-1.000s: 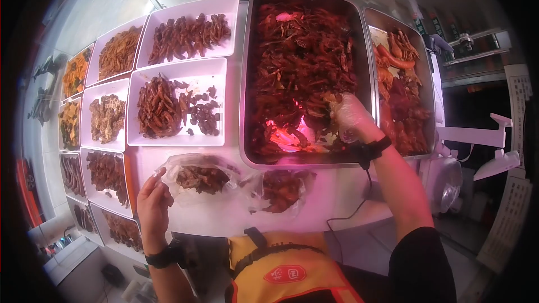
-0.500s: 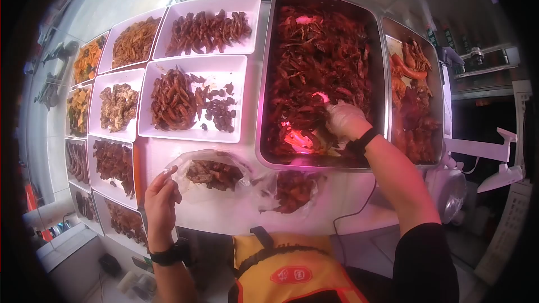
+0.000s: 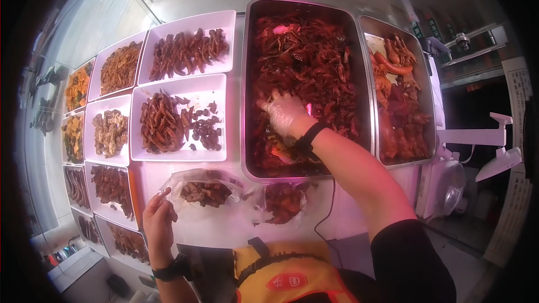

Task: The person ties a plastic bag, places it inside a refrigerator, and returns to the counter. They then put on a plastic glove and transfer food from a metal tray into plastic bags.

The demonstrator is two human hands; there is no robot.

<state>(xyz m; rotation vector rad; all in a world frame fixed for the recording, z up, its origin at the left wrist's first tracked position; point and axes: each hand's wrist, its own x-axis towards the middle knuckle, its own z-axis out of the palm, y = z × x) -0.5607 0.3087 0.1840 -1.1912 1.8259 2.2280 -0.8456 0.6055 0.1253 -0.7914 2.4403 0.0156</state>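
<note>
My right hand (image 3: 286, 113), in a clear plastic glove, reaches into a deep metal tray (image 3: 366, 87) of dark red braised meat pieces (image 3: 306, 50). Its fingers curl down around some of the pieces, and the fingertips are hidden among them. My left hand (image 3: 159, 217) pinches the left edge of a clear plastic bag (image 3: 233, 178) on the white counter. Dark brown meat pieces (image 3: 206, 192) lie in that bag. Beside it, a second clear bag (image 3: 306, 191) holds reddish-brown pieces (image 3: 283, 202).
Several white trays (image 3: 219, 76) of braised food stand at the left. A narrower metal tray (image 3: 433, 129) with reddish meat adjoins the deep one on the right. Beyond it are a white scale (image 3: 443, 182) and a dark cable (image 3: 317, 227). A glass panel (image 3: 106, 5) rises behind the left trays.
My right hand has moved left across the deep tray, from its lower right part to its left side. My left hand stays at the bag's edge. The camera view has shifted slightly.
</note>
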